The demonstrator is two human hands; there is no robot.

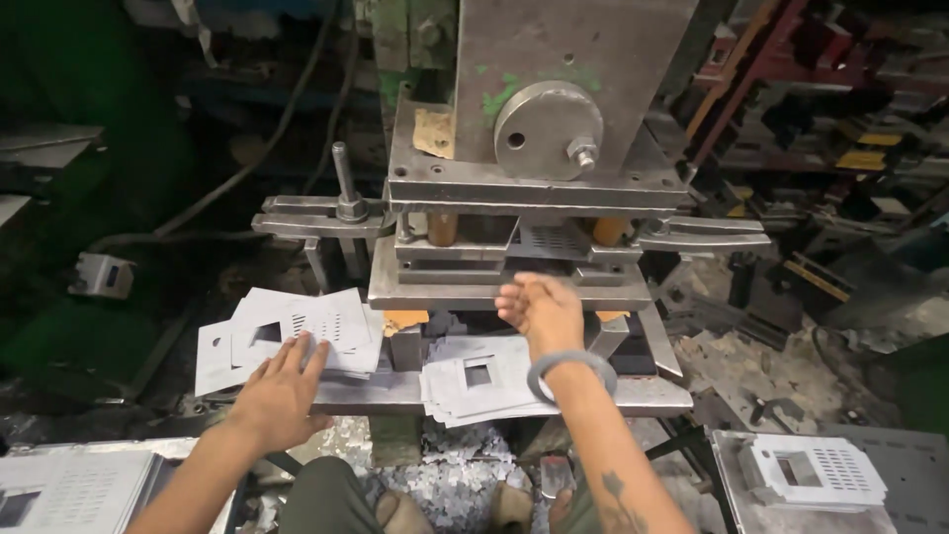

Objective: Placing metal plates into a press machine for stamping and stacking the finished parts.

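The left hand (280,394) lies flat with the fingers spread on a loose pile of metal sheets (287,331), and it grips nothing; the fingertips touch the top sheet near its rectangular cut-out. The right hand (541,311) reaches forward toward the gap of the press die (509,259). Its fingers are curled a little, and I cannot tell if they hold anything, because the hand is blurred. A grey bangle (570,369) sits around the right wrist, and a dark tattoo (615,499) shows on the forearm.

The pile under the left hand rests on the left part of the steel counter (652,398) in front of the machine. A second stack of sheets (481,381), each with a square hole, lies just beside the right forearm, at the middle of the counter. Inside the die, a perforated sheet (554,237) sits between the upper and lower plates. Above it stands the heavy press head (568,69) with a round disc (547,129) and a bolt.

Below the counter, small metal scraps (450,485) cover the floor. At the lower right a finished perforated part (816,470) lies on a grey tray (919,465), well apart from both hands.
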